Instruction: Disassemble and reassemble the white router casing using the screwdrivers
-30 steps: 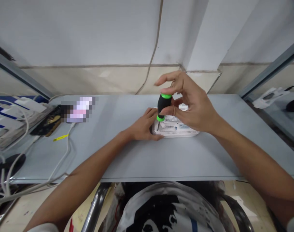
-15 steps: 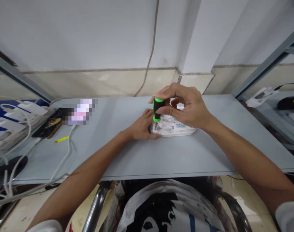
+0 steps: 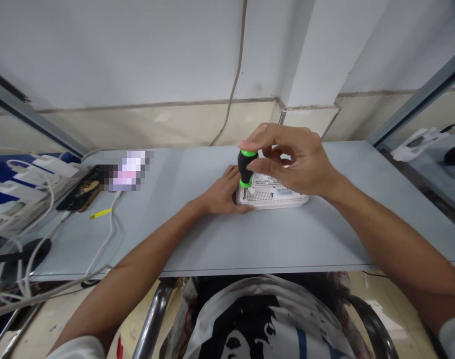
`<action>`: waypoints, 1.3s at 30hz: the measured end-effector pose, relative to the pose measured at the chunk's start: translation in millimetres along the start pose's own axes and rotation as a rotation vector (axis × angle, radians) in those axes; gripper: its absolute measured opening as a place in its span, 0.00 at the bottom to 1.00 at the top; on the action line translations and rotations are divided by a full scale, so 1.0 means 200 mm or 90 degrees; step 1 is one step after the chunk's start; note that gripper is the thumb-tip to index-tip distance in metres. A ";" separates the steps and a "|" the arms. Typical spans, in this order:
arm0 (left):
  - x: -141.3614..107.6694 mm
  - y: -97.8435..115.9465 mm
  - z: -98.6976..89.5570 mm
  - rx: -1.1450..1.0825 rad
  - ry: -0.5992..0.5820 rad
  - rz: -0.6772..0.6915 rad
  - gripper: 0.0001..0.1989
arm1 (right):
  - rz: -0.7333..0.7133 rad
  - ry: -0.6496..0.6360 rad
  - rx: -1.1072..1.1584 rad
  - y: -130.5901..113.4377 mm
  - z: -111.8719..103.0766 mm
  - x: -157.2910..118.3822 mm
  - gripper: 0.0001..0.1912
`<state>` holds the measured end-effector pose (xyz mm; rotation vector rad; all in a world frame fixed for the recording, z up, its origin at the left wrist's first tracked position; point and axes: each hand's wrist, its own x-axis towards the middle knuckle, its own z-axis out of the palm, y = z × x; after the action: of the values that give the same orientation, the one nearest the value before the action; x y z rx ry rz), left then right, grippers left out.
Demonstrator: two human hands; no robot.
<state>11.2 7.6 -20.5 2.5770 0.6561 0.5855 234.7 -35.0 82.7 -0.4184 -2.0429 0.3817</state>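
A white plastic device [image 3: 277,201] with a perforated face and printed labels lies flat on the grey table, its far part hidden behind my right hand. Around its left end, my left hand [image 3: 225,194] grips the casing, thumb along the near side. My right hand [image 3: 296,162] is closed on a short green and black screwdriver [image 3: 245,168], fingertips at the top and side of its handle. The screwdriver stands nearly upright, its metal shaft reaching down to the left near corner of the device. Whether the tip sits in a screw is too small to tell.
Left on the table [image 3: 197,249], a dark phone [image 3: 81,192] and a lit, blurred-out phone [image 3: 128,169] have white cables attached. Several white chargers [image 3: 36,174] fill a power strip at the far left. Metal shelf posts [image 3: 421,97] stand at both sides, a wall behind.
The whole view has shifted slightly. The fingers of my right hand have changed position a little around the screwdriver handle. My left hand keeps its hold on the device.
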 end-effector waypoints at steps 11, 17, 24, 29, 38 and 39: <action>0.00 0.00 -0.01 -0.006 -0.004 0.007 0.48 | 0.084 0.027 0.122 0.01 0.04 -0.01 0.11; 0.00 0.00 0.00 -0.001 -0.011 -0.028 0.47 | 0.015 0.049 0.063 0.02 0.02 0.00 0.13; 0.00 0.01 0.01 0.018 0.003 -0.018 0.47 | 0.013 -0.001 -0.010 0.06 0.00 -0.01 0.14; 0.00 0.00 0.00 0.026 0.008 0.000 0.45 | 0.064 -0.006 0.093 0.02 0.01 0.00 0.19; -0.01 0.01 0.01 0.021 -0.009 -0.026 0.48 | 0.025 -0.078 0.006 0.00 -0.07 0.02 0.15; -0.02 0.01 0.01 0.027 -0.007 -0.025 0.49 | 0.020 -0.086 -0.005 0.01 -0.06 0.02 0.17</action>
<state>10.0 4.3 -22.1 2.5981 0.7217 0.5494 243.5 -30.1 90.4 -0.4392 -2.1710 0.4314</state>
